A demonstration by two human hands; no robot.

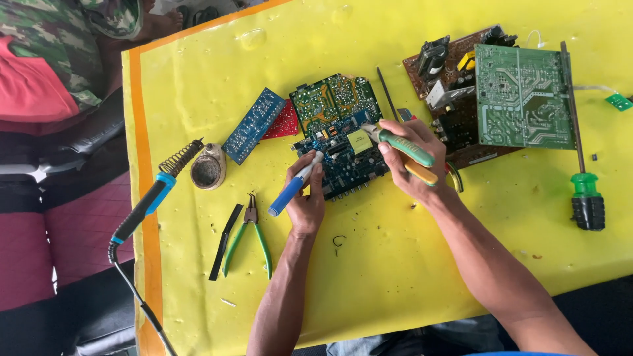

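I see the left hand [306, 201] gripping a blue-handled tool [293, 186], tip down on the dark blue circuit board [346, 161] at bench [395, 277] centre; right hand [412, 161] clamps green-handled pliers [403, 146] at the board's 2 o'clock, likely to steady a part. Free room toward 6 o'clock; green board [524, 95] crowds 2 o'clock, soldering iron [153, 198] hangs over the 9 o'clock edge.

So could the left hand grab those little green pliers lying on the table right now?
Probably not straight away. The left hand is already wrapped around a blue tool pointed at the circuit board. The green-handled pliers lie just beside it on the yellow table with nothing between, so they look reachable once the hand is free.
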